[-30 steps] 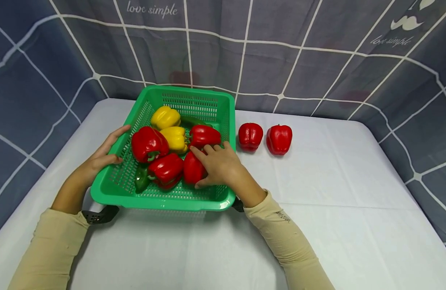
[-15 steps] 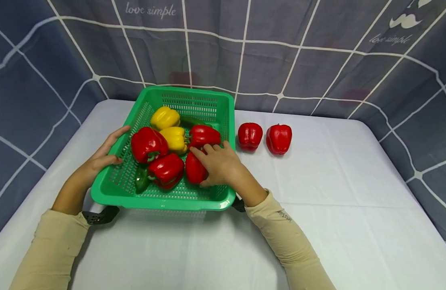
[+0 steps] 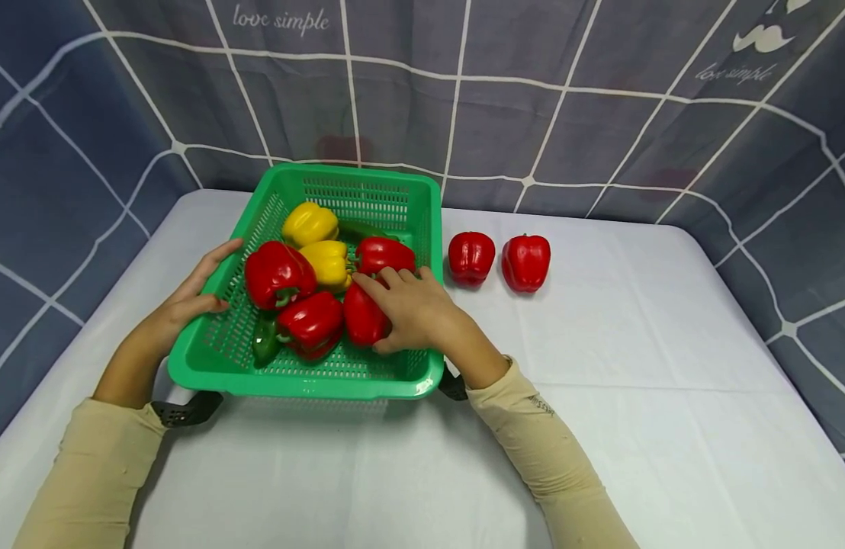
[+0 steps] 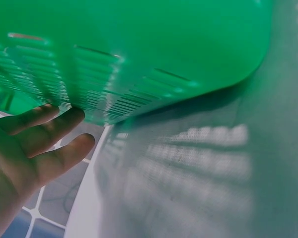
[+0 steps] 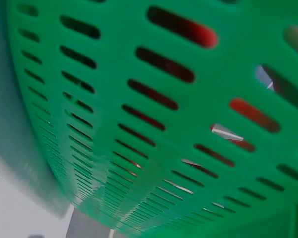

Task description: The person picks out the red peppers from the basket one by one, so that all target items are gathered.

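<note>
A green plastic basket (image 3: 292,383) with slotted walls holds several red bell peppers, two yellow bell peppers (image 3: 310,224) and green vegetables. My left hand (image 3: 182,305) grips its left rim, thumb over the edge; in the left wrist view the fingers lie along the outer wall. My right hand (image 3: 416,309) reaches over the right side, thumb and fingers around a red bell pepper (image 3: 364,314) at the front right, partly covering it. Left of it lies another red bell pepper (image 3: 313,324), with a larger red bell pepper (image 3: 278,273) behind. The right wrist view shows mostly the slotted basket wall (image 5: 104,158).
Two red bell peppers, one nearer (image 3: 471,259) and one farther right (image 3: 526,263), sit on the white tablecloth (image 3: 635,343) outside the basket. A grey checked curtain (image 3: 409,114) rises behind the table and along both sides.
The red bell pepper under my right hand shifts slightly right, then back left against its neighbour. My left hand keeps its place on the rim. The head view drifts a little.
</note>
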`<state>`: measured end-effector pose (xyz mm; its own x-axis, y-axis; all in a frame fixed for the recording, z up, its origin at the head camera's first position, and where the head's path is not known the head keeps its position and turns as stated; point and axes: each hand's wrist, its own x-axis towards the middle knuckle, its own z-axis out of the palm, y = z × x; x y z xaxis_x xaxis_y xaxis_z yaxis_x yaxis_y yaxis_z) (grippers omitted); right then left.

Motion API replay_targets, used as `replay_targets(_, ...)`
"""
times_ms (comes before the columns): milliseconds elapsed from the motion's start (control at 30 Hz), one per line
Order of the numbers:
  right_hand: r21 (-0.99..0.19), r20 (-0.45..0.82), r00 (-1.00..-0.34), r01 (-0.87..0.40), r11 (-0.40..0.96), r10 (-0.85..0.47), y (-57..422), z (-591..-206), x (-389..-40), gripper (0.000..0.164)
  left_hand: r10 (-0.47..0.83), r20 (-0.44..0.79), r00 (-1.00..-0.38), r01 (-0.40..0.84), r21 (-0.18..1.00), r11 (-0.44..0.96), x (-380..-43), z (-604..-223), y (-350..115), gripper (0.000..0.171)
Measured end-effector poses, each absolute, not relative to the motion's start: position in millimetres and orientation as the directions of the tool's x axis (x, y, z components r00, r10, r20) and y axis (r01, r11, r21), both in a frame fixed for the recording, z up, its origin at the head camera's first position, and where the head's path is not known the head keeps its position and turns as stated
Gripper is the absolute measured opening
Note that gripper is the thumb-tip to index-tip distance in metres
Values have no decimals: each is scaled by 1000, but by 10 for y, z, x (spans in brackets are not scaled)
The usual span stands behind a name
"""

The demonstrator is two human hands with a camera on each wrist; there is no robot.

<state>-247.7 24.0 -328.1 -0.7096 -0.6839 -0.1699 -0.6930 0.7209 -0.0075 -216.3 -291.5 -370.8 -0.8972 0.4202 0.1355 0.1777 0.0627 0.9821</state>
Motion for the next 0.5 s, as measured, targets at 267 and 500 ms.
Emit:
replay_targets(267,-51,-128,-698,-705,707,-705,282,-3269,-2488,92,421,130,-898,172,983,62,-2171,-3712,-2907,80)
replay_targets(500,-138,-57,-684,-716,684,-728,324,-3258,-2500,91,419,140,-897,185,980,68,-2171,-3726,-2921,81)
